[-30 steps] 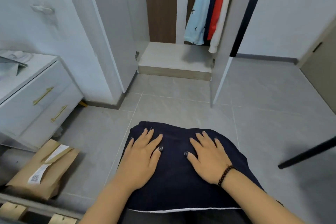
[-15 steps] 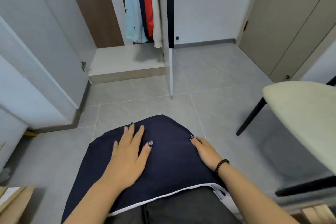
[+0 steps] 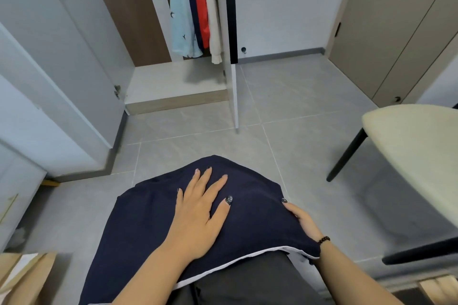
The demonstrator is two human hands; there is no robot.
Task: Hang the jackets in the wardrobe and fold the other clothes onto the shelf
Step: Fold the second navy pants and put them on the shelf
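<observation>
So the folded navy garment (image 3: 153,225) is sitting on the person's lap, over dark grey trousers (image 3: 247,282), with a thin white edge showing along its near side. The left hand (image 3: 200,215) lies flat on top of it, fingers straight and spread, pressing down. The right hand (image 3: 301,220) is at the garment's right edge with its fingers tucked under the fabric, so it looks like it's gripping that edge, thumb on top. The floor (image 3: 309,106) is big light grey tiles with pale grout lines. Straight ahead the wardrobe (image 3: 173,79) stands with its doors open, pale base panel inside and a brown back wall, and a few hanging clothes (image 3: 195,7) in there: light blue, navy, red and cream. To the right there's a chair (image 3: 416,156) with a cream seat and black legs, and beyond it a beige door (image 3: 386,20). A brown paper package (image 3: 22,277) pokes in at the bottom left corner, near a white drawer unit (image 3: 14,193).
</observation>
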